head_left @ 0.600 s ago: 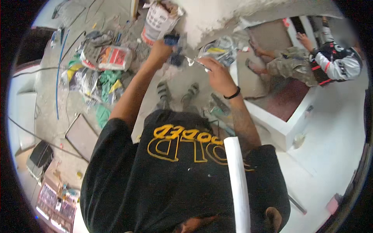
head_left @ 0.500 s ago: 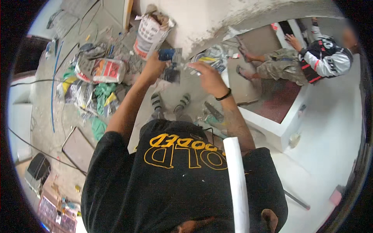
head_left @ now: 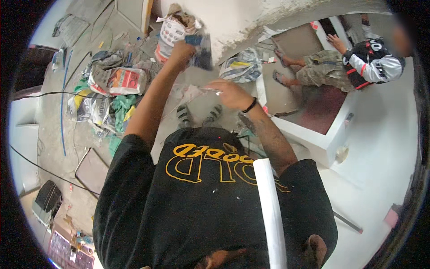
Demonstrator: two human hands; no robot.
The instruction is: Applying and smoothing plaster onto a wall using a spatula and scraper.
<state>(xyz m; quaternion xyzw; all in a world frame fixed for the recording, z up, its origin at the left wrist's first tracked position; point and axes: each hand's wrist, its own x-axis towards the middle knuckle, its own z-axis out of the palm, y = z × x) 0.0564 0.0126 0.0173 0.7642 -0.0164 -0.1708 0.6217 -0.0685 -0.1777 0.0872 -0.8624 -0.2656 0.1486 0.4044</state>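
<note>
Left hand [head_left: 181, 50] raised high and forward, arm near fully extended from the shoulder, fingers closed around a dark blue flat tool [head_left: 201, 50] that sticks out to the right of the fist, blurred so exact kind unclear; tool sits up against the lower edge of the rough grey-white wall [head_left: 251, 18], just right of an open printed sack [head_left: 172, 31] standing on the floor; right hand [head_left: 230, 93] lower and nearer the body, elbow bent, forearm running down-right to the shoulder, black band at the wrist, fingers loosely curled and pinching a small thin pale piece [head_left: 210, 89] at the fingertips, cannot tell what it is; hands well apart, left above and left of right; person's two sandalled feet [head_left: 199, 114] on the dusty floor [head_left: 53, 121] below the right hand; white roll [head_left: 268, 210] lying across the black shirt; floor's left side littered with crumpled bags [head_left: 118, 80], green sheeting and a blue pipe [head_left: 63, 103]; crumpled plastic bag [head_left: 242, 65] near the wall base, just right of the tool; another person [head_left: 354, 67] crouching at upper right beside a grey tile [head_left: 291, 45] in a white-edged recess.
</note>
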